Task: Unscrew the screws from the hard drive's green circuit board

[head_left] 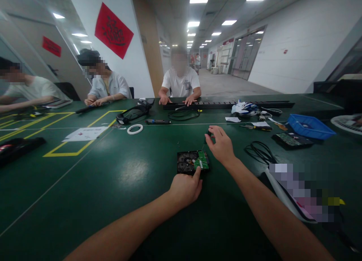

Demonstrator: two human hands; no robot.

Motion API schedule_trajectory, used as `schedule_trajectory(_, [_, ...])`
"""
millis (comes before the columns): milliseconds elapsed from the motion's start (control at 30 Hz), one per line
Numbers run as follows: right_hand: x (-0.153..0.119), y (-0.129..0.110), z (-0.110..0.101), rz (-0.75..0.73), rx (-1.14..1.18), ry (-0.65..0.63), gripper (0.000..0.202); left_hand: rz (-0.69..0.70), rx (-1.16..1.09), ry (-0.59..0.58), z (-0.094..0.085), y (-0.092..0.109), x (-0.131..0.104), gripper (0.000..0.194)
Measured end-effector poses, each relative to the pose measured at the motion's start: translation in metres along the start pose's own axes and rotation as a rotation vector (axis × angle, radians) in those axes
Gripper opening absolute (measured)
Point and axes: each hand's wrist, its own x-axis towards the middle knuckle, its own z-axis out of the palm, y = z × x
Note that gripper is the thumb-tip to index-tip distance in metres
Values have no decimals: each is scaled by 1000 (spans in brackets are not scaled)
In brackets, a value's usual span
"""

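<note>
A hard drive (pixel 186 162) with a green circuit board (pixel 201 155) on its right part lies on the green table. My left hand (pixel 186 187) is at its front edge, the index finger stretched out and pressing on the board, the other fingers curled. Above and right of the drive, my right hand (pixel 221 145) pinches the dark handle of a small screwdriver (pixel 209 133). Its thin shaft points down to the board's upper edge; the tip's exact contact is too small to tell. Several tiny screws (pixel 178 143) lie just behind the drive.
A second drive (pixel 292 139) and a blue tray (pixel 311 126) are at the right, near black cables (pixel 260 153). A white ring (pixel 135 129), a pen-like tool (pixel 157 122) and pliers (pixel 258 128) lie farther back. Another person's hands rest by a long black rail (pixel 220 105).
</note>
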Motion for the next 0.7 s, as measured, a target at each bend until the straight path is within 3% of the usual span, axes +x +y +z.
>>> schedule_trajectory(700, [1, -3, -3, 22, -81, -2, 24, -6, -3, -5, -1, 0, 0, 57])
